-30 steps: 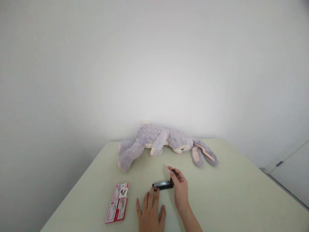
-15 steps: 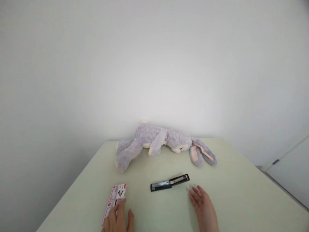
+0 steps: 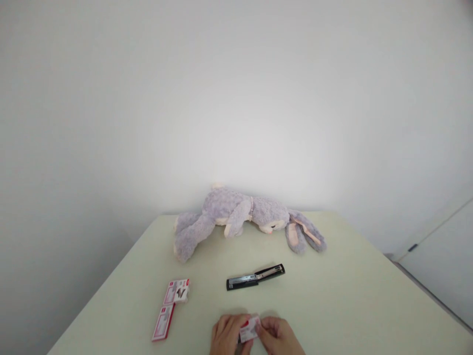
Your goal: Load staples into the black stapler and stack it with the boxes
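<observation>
Head view shows the left hand [image 3: 226,335] and right hand [image 3: 278,336] close together at the near side of the pale table [image 3: 332,296], both gripping a small red-and-white staple box [image 3: 250,329] between them. Beyond lies an unfolded black stapler [image 3: 240,282]; more printed boxes [image 3: 163,322] sit left, and a plush rabbit [image 3: 225,207] stretches along the back.

Diffuse light, plain white wall [image 3: 240,133] brightest mid-frame, dimmer left. Print on held white-and-red cardboard box [image 3: 250,330] blurry.
</observation>
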The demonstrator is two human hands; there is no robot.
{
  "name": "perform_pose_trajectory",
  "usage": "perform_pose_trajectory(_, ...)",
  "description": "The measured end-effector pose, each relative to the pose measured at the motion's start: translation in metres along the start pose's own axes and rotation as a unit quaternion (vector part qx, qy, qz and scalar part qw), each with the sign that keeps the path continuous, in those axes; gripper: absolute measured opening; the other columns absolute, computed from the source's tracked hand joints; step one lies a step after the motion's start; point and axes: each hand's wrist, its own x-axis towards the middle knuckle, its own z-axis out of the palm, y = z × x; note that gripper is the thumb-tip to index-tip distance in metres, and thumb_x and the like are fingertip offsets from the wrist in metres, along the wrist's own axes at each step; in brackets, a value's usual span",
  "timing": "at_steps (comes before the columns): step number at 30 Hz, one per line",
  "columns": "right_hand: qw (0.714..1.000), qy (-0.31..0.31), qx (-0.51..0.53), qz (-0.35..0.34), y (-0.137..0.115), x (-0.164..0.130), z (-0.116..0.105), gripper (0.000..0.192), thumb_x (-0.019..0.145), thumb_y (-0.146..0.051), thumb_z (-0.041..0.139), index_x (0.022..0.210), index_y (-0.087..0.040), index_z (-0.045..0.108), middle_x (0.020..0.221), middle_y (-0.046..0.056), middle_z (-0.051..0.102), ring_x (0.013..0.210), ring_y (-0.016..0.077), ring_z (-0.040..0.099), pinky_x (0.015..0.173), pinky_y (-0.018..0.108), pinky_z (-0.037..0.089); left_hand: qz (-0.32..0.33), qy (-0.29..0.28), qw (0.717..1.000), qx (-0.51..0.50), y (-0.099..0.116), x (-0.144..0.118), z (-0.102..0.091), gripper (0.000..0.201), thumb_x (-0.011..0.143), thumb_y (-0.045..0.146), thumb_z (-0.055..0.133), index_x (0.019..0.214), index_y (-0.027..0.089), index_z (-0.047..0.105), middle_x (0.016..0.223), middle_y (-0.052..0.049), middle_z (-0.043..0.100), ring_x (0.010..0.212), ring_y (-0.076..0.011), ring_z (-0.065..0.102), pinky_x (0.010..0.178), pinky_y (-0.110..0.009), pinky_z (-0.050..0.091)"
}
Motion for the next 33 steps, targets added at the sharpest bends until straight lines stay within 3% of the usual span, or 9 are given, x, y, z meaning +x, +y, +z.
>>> perform_pose_trajectory(3, 0.999, 0.020, -0.025, -0.008, 0.004, 0.009, -0.014, 0.049, 0.076, -0.064, 0.062, 0.076, -0.016, 0.074, 0.064, 0.001, 0.064, 0.059, 0.0144, 0.051, 0.058, 0.025, 0.035, 0.022, -0.018, 0.999, -0.028, -0.001, 0.013, -0.008, 0.048, 0.074, 0.023, 0.074, 0.120, 0.032, 0.070, 0.116, 0.000, 0.077, 0.106, -0.0230, 0.067, 0.093, -0.035, 0.054)
perform_pose_trajectory(7, 0.995, 0.058, -0.083, 0.003, 0.011, 0.011, -0.040, 0.046, 0.078, -0.061, 0.062, 0.072, -0.016, 0.071, 0.055, -0.001, 0.057, 0.049, 0.0126, 0.042, 0.050, 0.025, 0.026, 0.025, -0.028, 0.998, -0.046, -0.013, 0.015, -0.024, 0.044, 0.080, 0.026, 0.072, 0.124, 0.030, 0.068, 0.116, -0.003, 0.076, 0.108, -0.0236, 0.066, 0.094, -0.036, 0.055)
perform_pose_trajectory(11, 0.980, 0.115, -0.164, -0.019, -0.011, 0.001, -0.056, 0.028, 0.078, -0.048, 0.069, 0.076, -0.021, 0.070, 0.056, -0.002, 0.061, 0.054, 0.0146, 0.050, 0.055, 0.025, 0.029, 0.012, -0.037, 0.996, -0.079, -0.015, 0.012, -0.027, 0.055, 0.081, 0.023, 0.069, 0.136, 0.029, 0.061, 0.119, -0.003, 0.074, 0.111, -0.0235, 0.065, 0.099, -0.038, 0.053)
perform_pose_trajectory(13, 0.953, 0.107, -0.277, -0.061, -0.032, -0.002, -0.051, 0.018, 0.085, -0.040, 0.064, 0.088, -0.025, 0.074, 0.061, -0.002, 0.066, 0.058, 0.0158, 0.056, 0.058, 0.025, 0.031, 0.003, -0.039, 0.994, -0.101, -0.015, 0.011, -0.025, 0.057, 0.082, 0.023, 0.069, 0.138, 0.030, 0.060, 0.121, -0.003, 0.073, 0.113, -0.0242, 0.063, 0.101, -0.040, 0.052)
perform_pose_trajectory(16, 0.886, 0.024, -0.445, -0.130, -0.060, 0.003, -0.030, 0.019, 0.086, -0.028, 0.060, 0.089, -0.031, 0.078, 0.076, 0.001, 0.076, 0.070, 0.0185, 0.068, 0.064, 0.026, 0.037, -0.002, -0.045, 0.992, -0.121, -0.017, 0.012, -0.021, 0.059, 0.081, 0.024, 0.069, 0.139, 0.030, 0.058, 0.122, -0.004, 0.073, 0.114, -0.0252, 0.062, 0.102, -0.042, 0.050)
perform_pose_trajectory(22, 0.844, -0.054, -0.505, -0.172, -0.078, 0.027, 0.003, 0.020, 0.072, -0.013, 0.062, 0.071, -0.022, 0.079, 0.076, 0.011, 0.078, 0.079, 0.0297, 0.072, 0.071, 0.033, 0.043, 0.000, -0.069, 0.989, -0.131, -0.023, 0.015, -0.018, 0.064, 0.076, 0.025, 0.075, 0.137, 0.028, 0.059, 0.124, -0.005, 0.072, 0.114, -0.0274, 0.062, 0.102, -0.043, 0.050)
perform_pose_trajectory(26, 0.853, -0.063, -0.482, -0.190, -0.075, 0.025, -0.007, 0.020, 0.073, -0.016, 0.063, 0.081, -0.026, 0.078, 0.083, 0.004, 0.079, 0.080, 0.0234, 0.071, 0.073, 0.028, 0.043, -0.004, -0.063, 0.990, -0.129, -0.024, 0.016, -0.017, 0.065, 0.073, 0.022, 0.075, 0.136, 0.027, 0.061, 0.122, -0.005, 0.073, 0.112, -0.0274, 0.062, 0.101, -0.043, 0.051)
perform_pose_trajectory(29, 0.874, -0.042, -0.451, -0.178, -0.065, 0.016, -0.028, 0.018, 0.080, -0.020, 0.061, 0.088, -0.027, 0.076, 0.081, -0.002, 0.076, 0.074, 0.0164, 0.068, 0.069, 0.023, 0.042, -0.004, -0.059, 0.990, -0.130, -0.025, 0.016, -0.016, 0.065, 0.073, 0.021, 0.075, 0.136, 0.028, 0.061, 0.121, -0.005, 0.073, 0.112, -0.0276, 0.062, 0.101, -0.043, 0.051)
perform_pose_trajectory(33, 0.903, -0.011, -0.403, -0.147, -0.048, 0.003, -0.061, 0.025, 0.089, -0.027, 0.057, 0.108, -0.026, 0.074, 0.078, -0.002, 0.070, 0.070, 0.0155, 0.064, 0.067, 0.023, 0.042, -0.011, -0.032, 0.992, -0.121, -0.024, 0.015, -0.016, 0.061, 0.074, 0.031, 0.078, 0.133, 0.029, 0.064, 0.126, -0.007, 0.070, 0.117, -0.0305, 0.059, 0.104, -0.047, 0.048)
